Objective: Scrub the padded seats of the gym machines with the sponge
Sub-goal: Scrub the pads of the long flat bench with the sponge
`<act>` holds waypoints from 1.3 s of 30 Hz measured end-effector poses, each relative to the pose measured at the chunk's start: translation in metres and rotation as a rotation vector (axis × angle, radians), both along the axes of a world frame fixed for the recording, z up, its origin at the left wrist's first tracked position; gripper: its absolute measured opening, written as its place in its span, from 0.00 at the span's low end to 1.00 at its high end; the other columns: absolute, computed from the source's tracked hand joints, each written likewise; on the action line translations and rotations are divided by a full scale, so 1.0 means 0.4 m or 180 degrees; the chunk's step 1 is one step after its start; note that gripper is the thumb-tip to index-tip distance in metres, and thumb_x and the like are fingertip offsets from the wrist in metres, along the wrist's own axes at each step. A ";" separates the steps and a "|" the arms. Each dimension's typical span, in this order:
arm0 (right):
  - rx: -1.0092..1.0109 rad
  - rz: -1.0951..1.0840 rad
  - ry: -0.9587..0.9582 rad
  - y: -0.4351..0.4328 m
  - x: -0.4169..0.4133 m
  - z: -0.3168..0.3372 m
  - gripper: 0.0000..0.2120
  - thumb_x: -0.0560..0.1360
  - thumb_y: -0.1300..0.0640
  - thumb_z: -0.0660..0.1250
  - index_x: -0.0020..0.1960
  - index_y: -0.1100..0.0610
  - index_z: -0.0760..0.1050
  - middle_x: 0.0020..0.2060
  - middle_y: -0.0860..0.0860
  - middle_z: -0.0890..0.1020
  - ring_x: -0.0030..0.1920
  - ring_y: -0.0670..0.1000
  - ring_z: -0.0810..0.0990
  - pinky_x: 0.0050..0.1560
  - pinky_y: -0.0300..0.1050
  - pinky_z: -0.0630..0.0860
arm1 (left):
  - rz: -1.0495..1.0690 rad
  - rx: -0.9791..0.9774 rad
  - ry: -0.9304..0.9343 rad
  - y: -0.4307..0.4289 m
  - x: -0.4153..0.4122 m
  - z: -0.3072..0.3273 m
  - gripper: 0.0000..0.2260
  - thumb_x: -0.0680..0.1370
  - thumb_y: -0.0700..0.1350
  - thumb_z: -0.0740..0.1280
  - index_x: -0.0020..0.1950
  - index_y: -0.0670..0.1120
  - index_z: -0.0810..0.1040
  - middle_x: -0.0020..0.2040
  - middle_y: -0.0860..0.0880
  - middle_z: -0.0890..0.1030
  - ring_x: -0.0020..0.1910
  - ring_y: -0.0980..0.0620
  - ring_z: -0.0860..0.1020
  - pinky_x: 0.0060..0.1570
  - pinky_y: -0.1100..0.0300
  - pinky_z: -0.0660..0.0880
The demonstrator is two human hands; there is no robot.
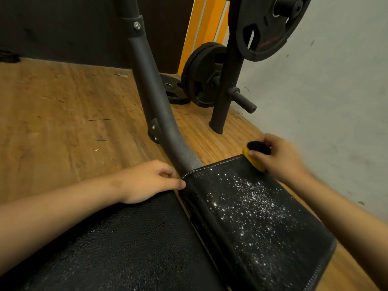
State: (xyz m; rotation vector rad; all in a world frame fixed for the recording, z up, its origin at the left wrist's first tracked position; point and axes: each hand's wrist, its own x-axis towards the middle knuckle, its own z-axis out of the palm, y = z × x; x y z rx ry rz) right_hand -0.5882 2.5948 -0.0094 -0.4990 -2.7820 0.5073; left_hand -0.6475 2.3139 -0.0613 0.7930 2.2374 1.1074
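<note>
Your right hand grips the sponge — a yellow foam block with a coarse black scrub layer. Its fingers curl over the top and the thumb presses the near face. The sponge sits on the far right corner of the padded seat, a black, grainy, leather-like slab with pale stitching along its edge and bright droplets scattered across its middle.

Your left hand rests on the neighbouring pad, which is pebbled black and beaded with wet. Its fingers are loosely curled and hold nothing, and the thumb tip touches the seat's stitched corner.

A round, matte grey frame tube curves up from between the 2 pads. Beyond it, black disc-shaped weight plates hang on a rack — over a scuffed wood-grain floor, beside a pale, rough wall.
</note>
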 end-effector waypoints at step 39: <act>-0.0548 0.1438 -0.0095 -0.182 0.213 -0.010 0.08 0.71 0.51 0.72 0.45 0.47 0.73 0.41 0.39 0.80 0.41 0.39 0.79 0.36 0.32 0.72 | -0.0029 0.0076 -0.0098 0.000 -0.014 -0.015 0.14 0.76 0.55 0.68 0.45 0.44 0.82 0.26 0.58 0.74 0.28 0.64 0.72 0.37 0.63 0.67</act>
